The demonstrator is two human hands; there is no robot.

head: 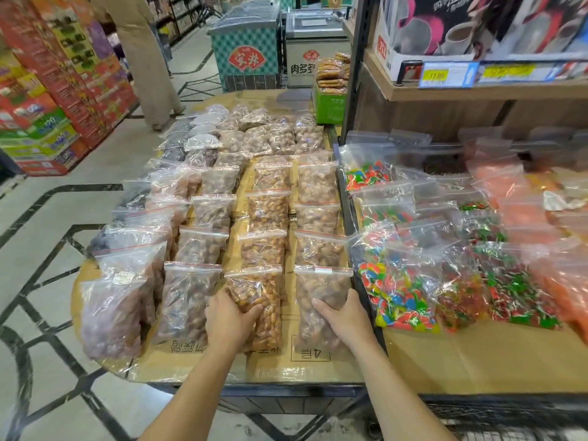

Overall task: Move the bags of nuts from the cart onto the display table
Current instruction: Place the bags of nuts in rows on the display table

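Several clear zip bags of nuts lie in rows on the cardboard-covered display table (203, 367). My left hand (230, 316) grips the near bag of golden-brown nuts (264, 300) in the front row, fingers curled round its left side. My right hand (345, 316) lies on the near bag of pale brown nuts (321, 288) beside it, fingers spread on its lower part. Both bags rest flat on the cardboard. Only the cart's dark mesh edge (496, 412) shows, at the bottom right.
Bags of coloured candy (401, 297) and orange sweets (521, 214) fill the shelf base on the right, under a wooden shelf (477, 90). Freezer chests (246, 49) stand behind the table. A person (143, 58) stands in the aisle at the left, near stacked boxes (47, 122).
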